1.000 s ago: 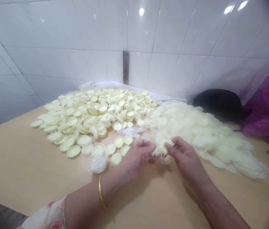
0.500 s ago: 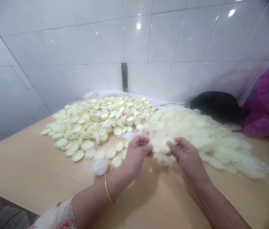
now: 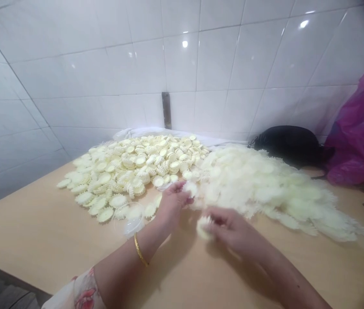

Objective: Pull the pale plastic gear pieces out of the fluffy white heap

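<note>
My left hand [image 3: 172, 204] pinches a thin white petal-edged disc [image 3: 189, 189] between thumb and fingers. Lower and to the right, my right hand [image 3: 233, 229] grips a pale yellow scalloped disc [image 3: 203, 227], slightly smeared by motion. The two hands are apart. Behind my left hand rises a heap of pale yellow scalloped discs [image 3: 136, 165], many of them nested together. A second heap, of thin translucent petal-edged pieces [image 3: 259, 184], spreads beyond my right hand. Near my left wrist stands a small clear plastic container [image 3: 133, 225].
Both heaps lie on a light wooden table [image 3: 33, 223] against a white tiled wall [image 3: 120, 73]. A black bag [image 3: 291, 143] and a magenta plastic bag [image 3: 359, 133] are at the back right. White sheeting [image 3: 214, 140] lies along the wall.
My hands were close together at one pale disc. Now my right hand has drawn down and left with a disc, while my left has shifted slightly left. The view tilted a little.
</note>
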Demonstrator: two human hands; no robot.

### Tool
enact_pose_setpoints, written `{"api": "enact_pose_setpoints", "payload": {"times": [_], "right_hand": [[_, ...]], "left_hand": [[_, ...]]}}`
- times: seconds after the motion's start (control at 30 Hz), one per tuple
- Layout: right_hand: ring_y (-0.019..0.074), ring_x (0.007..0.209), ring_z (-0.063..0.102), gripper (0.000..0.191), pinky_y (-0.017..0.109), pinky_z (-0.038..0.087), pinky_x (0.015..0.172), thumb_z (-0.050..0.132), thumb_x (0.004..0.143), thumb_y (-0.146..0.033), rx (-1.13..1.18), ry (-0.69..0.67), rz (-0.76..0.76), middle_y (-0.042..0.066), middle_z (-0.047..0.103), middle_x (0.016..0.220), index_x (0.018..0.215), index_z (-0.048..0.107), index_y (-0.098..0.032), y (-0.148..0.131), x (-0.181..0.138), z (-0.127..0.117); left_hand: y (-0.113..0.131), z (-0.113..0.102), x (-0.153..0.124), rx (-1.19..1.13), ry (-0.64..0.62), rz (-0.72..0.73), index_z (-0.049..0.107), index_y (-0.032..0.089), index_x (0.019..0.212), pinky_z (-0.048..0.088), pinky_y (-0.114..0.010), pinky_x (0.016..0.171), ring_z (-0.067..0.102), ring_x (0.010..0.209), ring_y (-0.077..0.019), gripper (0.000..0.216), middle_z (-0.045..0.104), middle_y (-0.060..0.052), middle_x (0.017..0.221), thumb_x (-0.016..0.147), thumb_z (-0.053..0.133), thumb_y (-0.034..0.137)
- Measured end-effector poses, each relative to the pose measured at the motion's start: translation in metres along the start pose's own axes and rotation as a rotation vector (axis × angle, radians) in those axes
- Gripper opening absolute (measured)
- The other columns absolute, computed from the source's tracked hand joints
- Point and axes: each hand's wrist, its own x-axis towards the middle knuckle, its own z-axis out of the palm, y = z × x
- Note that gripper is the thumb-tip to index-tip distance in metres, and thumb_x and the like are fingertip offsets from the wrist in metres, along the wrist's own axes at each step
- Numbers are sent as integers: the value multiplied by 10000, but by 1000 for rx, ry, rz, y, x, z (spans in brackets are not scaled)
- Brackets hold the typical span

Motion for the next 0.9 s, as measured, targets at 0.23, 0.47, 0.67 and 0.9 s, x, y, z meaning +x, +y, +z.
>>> {"api": "enact_pose_setpoints", "payload": {"times": [0.23, 0.47, 0.67, 0.9], "right_hand": [[139, 634, 472, 170, 253, 363, 550, 528, 791, -277, -306, 76, -36, 22, 535, 741, 680, 606, -175, 0, 0, 19], [138, 572, 471, 288, 249, 372, 522, 579, 735, -471, 86, 427, 10, 1, 546, 628, 733, 579, -184, 8, 9, 9], [121, 562, 442, 259, 233, 346, 522, 603, 729, -402, 199, 445, 18, -14, 525, 573, 609, 552, -178, 11, 10, 8], [98, 510, 354, 335, 212, 294, 477, 618, 720, -431, 231, 481, 30, -49, 416, 511, 554, 458, -187, 19, 11, 4]], "left_hand": [[-5, 2, -8, 7, -61, -50, 540, 150, 759, 440, -254, 594, 512, 536, -76, 214, 527, 26, 636, 596, 650, 67], [-8, 8, -22, 74, -283, 25, 533, 171, 850, 413, -236, 605, 493, 561, -74, 278, 488, 57, 603, 610, 659, 111], [-13, 9, -27, 177, -314, 14, 509, 176, 865, 406, -252, 599, 502, 561, -85, 277, 505, 49, 622, 626, 610, 78], [-13, 7, -25, 103, -312, -111, 551, 138, 814, 434, -278, 649, 560, 638, -112, 179, 566, -16, 736, 679, 644, 211]]}}
